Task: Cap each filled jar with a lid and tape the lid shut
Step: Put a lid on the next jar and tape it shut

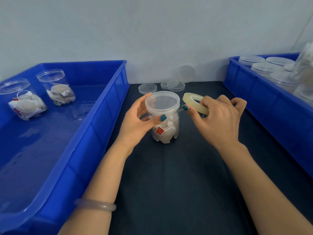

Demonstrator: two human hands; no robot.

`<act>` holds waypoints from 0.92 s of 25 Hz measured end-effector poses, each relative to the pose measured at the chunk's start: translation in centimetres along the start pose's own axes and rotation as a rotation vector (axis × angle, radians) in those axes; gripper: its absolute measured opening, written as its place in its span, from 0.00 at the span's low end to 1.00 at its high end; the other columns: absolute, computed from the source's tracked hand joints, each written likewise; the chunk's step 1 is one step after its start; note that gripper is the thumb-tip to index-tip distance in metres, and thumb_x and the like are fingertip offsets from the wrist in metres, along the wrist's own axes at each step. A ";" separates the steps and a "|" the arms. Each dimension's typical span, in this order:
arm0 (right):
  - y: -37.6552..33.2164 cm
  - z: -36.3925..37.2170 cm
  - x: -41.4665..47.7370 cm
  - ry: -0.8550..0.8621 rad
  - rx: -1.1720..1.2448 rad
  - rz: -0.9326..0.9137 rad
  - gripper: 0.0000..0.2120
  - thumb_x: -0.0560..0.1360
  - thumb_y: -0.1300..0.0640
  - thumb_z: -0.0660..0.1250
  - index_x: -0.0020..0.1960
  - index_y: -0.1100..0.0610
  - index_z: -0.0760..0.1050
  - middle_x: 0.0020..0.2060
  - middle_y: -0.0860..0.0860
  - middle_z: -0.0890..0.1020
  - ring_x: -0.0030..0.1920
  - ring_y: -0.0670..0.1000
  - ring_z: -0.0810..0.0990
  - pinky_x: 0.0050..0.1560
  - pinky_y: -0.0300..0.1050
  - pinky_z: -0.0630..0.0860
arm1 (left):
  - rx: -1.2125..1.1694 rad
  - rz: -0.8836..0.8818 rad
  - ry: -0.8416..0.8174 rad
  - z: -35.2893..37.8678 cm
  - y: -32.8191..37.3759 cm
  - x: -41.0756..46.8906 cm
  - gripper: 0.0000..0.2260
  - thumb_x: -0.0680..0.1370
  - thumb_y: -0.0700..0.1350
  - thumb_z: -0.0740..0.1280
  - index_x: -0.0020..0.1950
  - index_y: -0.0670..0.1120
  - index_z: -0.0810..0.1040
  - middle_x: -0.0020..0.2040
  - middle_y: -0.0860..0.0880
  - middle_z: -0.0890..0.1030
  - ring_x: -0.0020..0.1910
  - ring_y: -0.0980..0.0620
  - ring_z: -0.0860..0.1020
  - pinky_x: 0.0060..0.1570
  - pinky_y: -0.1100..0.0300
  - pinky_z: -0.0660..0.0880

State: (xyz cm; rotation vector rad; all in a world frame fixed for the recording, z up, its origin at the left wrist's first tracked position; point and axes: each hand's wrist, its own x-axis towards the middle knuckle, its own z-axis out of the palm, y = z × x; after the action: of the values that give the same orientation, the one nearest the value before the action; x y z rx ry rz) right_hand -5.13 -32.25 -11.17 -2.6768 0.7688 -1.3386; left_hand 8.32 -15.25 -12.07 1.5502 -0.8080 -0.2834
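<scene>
Gripping clear jar (166,131) mid-frame with left hand (133,122), glossy tape ring (191,99) in right hand (218,117); dark mat (169,184), seemingly cloth, open below between blue bins (94,119).

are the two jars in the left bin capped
No, the nearer clear plastic jar and the farther jar in the blue plastic bin have open, bare rims.

Soft, even, cool-tinted light; faint shadows on the dark desk (169,184). Glare streaks the left bin (50,126). Wide-angle distortion bends the frame edges. A clear object (304,70) at right is blurred.
</scene>
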 end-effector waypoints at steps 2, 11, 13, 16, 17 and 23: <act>-0.1 0.0 0.0 0.003 0.017 -0.012 0.27 0.76 0.32 0.56 0.35 0.53 0.74 0.26 0.43 0.67 0.35 0.51 0.69 0.48 0.47 0.53 | -0.059 -0.024 -0.036 -0.3 -0.2 0.1 0.34 0.65 0.53 0.78 0.70 0.58 0.72 0.63 0.65 0.79 0.64 0.67 0.75 0.58 0.67 0.75; -0.3 0.0 -0.3 -0.071 0.034 -0.003 0.30 0.75 0.29 0.50 0.37 0.53 0.75 0.26 0.46 0.71 0.35 0.50 0.69 0.49 0.48 0.55 | -0.265 -0.089 -0.182 -0.5 -0.7 0.1 0.33 0.70 0.64 0.69 0.73 0.58 0.69 0.70 0.57 0.76 0.71 0.57 0.71 0.73 0.48 0.65; -0.4 -0.1 -0.3 -0.091 0.030 0.003 0.30 0.74 0.29 0.50 0.38 0.52 0.75 0.26 0.46 0.70 0.35 0.50 0.70 0.50 0.50 0.58 | -0.144 -0.049 -0.139 0.4 -0.5 -0.1 0.35 0.70 0.69 0.63 0.75 0.58 0.65 0.69 0.61 0.75 0.70 0.62 0.71 0.72 0.55 0.68; -0.6 -0.2 -0.3 -0.108 0.036 -0.013 0.27 0.75 0.30 0.52 0.37 0.51 0.73 0.25 0.45 0.69 0.30 0.49 0.68 0.48 0.49 0.61 | -0.053 0.040 -0.017 2.7 -0.1 -0.5 0.41 0.66 0.60 0.74 0.76 0.54 0.62 0.64 0.64 0.75 0.63 0.70 0.73 0.61 0.69 0.73; -0.5 -0.3 -0.3 -0.122 0.053 -0.012 0.27 0.76 0.30 0.52 0.38 0.52 0.72 0.24 0.44 0.68 0.28 0.48 0.66 0.45 0.46 0.61 | -0.047 0.049 0.024 3.4 -0.1 -0.5 0.42 0.65 0.56 0.77 0.75 0.53 0.63 0.63 0.62 0.75 0.62 0.70 0.73 0.60 0.69 0.73; 0.9 0.0 -0.2 -0.315 0.137 -0.104 0.21 0.81 0.41 0.45 0.44 0.53 0.69 0.26 0.46 0.71 0.30 0.50 0.70 0.49 0.49 0.63 | -0.039 0.014 0.108 2.9 -0.2 1.2 0.38 0.61 0.60 0.79 0.66 0.49 0.70 0.58 0.58 0.78 0.54 0.67 0.78 0.48 0.71 0.76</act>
State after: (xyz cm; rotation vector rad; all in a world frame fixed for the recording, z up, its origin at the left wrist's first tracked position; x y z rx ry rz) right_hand -5.63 -32.97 -11.54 -2.7501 0.4917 -0.9120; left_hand 7.45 -18.22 -12.44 1.5094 -0.7244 -0.2026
